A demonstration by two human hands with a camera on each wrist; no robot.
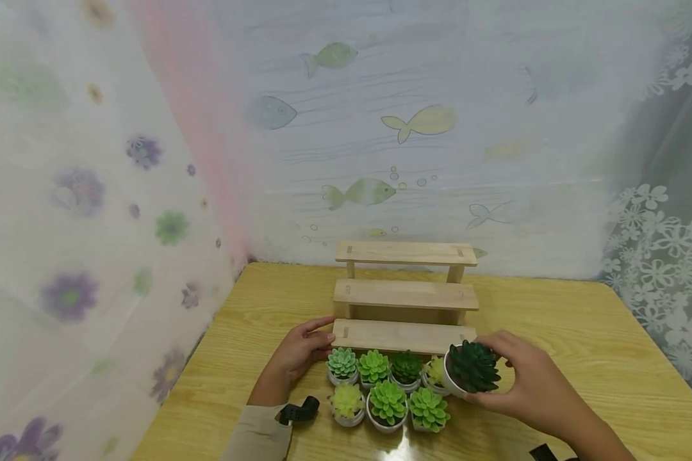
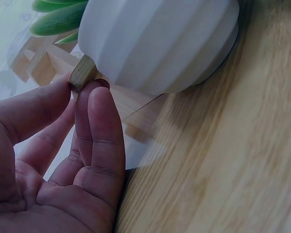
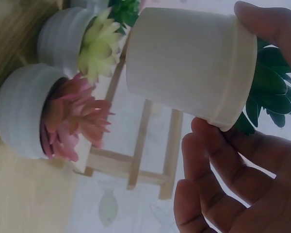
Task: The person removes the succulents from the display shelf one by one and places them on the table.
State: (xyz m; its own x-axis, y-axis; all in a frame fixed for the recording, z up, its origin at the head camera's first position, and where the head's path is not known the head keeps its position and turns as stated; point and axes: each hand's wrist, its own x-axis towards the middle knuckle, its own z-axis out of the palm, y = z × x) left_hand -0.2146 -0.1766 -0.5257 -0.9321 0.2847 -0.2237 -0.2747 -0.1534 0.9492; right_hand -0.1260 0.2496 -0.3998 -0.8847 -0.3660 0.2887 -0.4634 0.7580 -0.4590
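Note:
My right hand (image 1: pixel 527 378) holds a dark green potted succulent (image 1: pixel 471 366) by the rim of its white pot, thumb on one side and fingers on the other. The pot is tilted in the head view, off the table near the right end of a three-step wooden stand (image 1: pixel 405 334). In the right wrist view the smooth white pot (image 3: pixel 184 63) hangs between thumb and fingertips. My left hand (image 1: pixel 305 349) pinches the left end of the stand's lowest board; the left wrist view shows the board's end (image 2: pixel 82 74) between thumb and fingers. A ribbed white pot (image 2: pixel 160 43) stands close by.
Several small succulents in white pots stand in two rows before the stand, among them a light green one (image 1: pixel 387 402) and a yellow-green one (image 1: pixel 347 401). A pink succulent (image 3: pixel 75 119) shows in the right wrist view. The wooden table (image 1: pixel 265 294) meets a fish-patterned curtain (image 1: pixel 346 141).

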